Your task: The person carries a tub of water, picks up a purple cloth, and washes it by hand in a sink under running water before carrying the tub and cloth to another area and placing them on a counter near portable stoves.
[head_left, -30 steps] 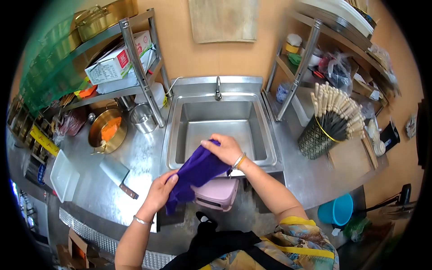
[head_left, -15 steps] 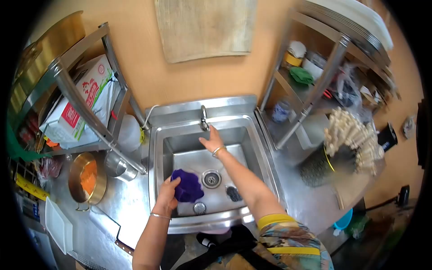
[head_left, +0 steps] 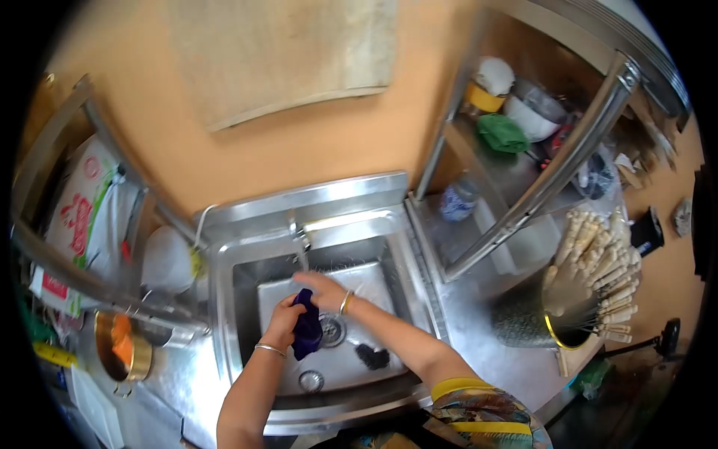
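A dark purple cloth (head_left: 307,333) hangs bunched over the steel sink (head_left: 265,303). My left hand (head_left: 283,322) grips its left side, fingers closed. At the cloth's upper edge, my right hand (head_left: 321,290) appears to pinch it, with some fingers reaching left across the top; blur hides the exact grip. Water runs from the faucet (head_left: 299,236) just behind the hands. Below the cloth lies the drain (head_left: 331,330). A dark scouring pad (head_left: 372,357) rests on the basin floor to the right, and a round metal strainer (head_left: 311,382) sits near the front.
On the right counter, a dark container (head_left: 523,310) holds many pale-handled tools (head_left: 598,262) beside a steel shelf post (head_left: 538,187). To the left stand a brass-coloured pot (head_left: 138,359) with something orange inside, a white tray (head_left: 97,408) and a rack with a printed box (head_left: 78,217).
My right hand has left the faucet and come down to the purple cloth. Water now flows. The cloth has been gathered narrower, and the camera view has tilted and shifted.
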